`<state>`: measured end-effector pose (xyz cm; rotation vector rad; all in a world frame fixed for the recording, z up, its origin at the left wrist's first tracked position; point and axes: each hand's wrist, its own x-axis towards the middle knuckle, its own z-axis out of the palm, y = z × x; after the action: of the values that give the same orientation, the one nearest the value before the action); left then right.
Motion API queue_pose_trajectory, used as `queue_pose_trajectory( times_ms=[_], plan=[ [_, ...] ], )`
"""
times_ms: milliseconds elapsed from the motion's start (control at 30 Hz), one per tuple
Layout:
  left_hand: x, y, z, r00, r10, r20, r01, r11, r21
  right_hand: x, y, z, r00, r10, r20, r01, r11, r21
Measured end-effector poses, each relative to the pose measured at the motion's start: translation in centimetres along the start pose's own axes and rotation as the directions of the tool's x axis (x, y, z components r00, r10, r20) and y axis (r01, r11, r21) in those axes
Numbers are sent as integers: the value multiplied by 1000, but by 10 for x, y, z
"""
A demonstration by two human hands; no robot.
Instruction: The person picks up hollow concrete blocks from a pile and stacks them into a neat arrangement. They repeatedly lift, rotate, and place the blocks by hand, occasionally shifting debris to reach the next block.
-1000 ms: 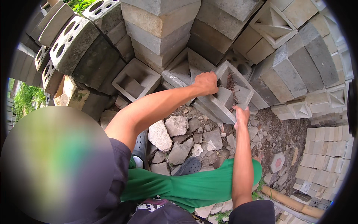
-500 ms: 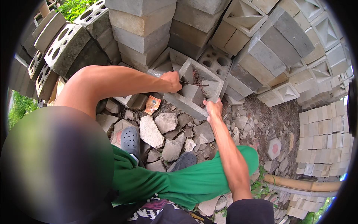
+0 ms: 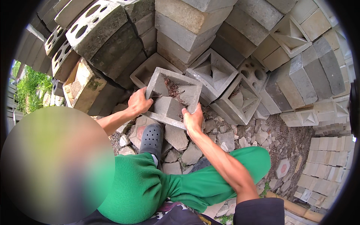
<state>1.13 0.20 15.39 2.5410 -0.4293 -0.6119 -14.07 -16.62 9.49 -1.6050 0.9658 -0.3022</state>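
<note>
A square grey concrete vent block (image 3: 170, 96) with a recessed, slanted middle and bits of dry debris inside is held tilted above the rubble. My left hand (image 3: 139, 102) grips its left edge. My right hand (image 3: 193, 119) grips its lower right corner. Both hands are closed on the block. It hangs just in front of a heap of similar blocks (image 3: 213, 72). My legs in green trousers (image 3: 161, 183) and a dark clog (image 3: 152, 138) stand on broken stones below it.
Stacked grey bricks and perforated blocks (image 3: 93, 26) rise behind and to the left. More vent blocks (image 3: 240, 100) lean at the right. Broken stone pieces (image 3: 176, 138) cover the ground. Pale pavers (image 3: 330, 161) are stacked at the far right. Grass (image 3: 32, 86) shows at the left.
The block has been pulled out of the heap and lowered toward me, both hands still on it. The view has tipped down and shifted, so the stacks appear higher.
</note>
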Motion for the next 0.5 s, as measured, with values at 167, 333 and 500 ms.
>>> queue_pose_trajectory(
  times_ms=[167,333,500],
  plan=[
    [54,-22,-17,998,58,-33,-58,998,4,21,-9,48,996,80,-42,-77,995,57],
    [104,-26,-27,983,176,-45,-173,983,56,35,-15,79,987,129,-95,-110,978,178],
    [123,-23,-40,969,216,-118,-214,976,32,38,-46,106,969,142,-204,-135,990,48]
  ],
)
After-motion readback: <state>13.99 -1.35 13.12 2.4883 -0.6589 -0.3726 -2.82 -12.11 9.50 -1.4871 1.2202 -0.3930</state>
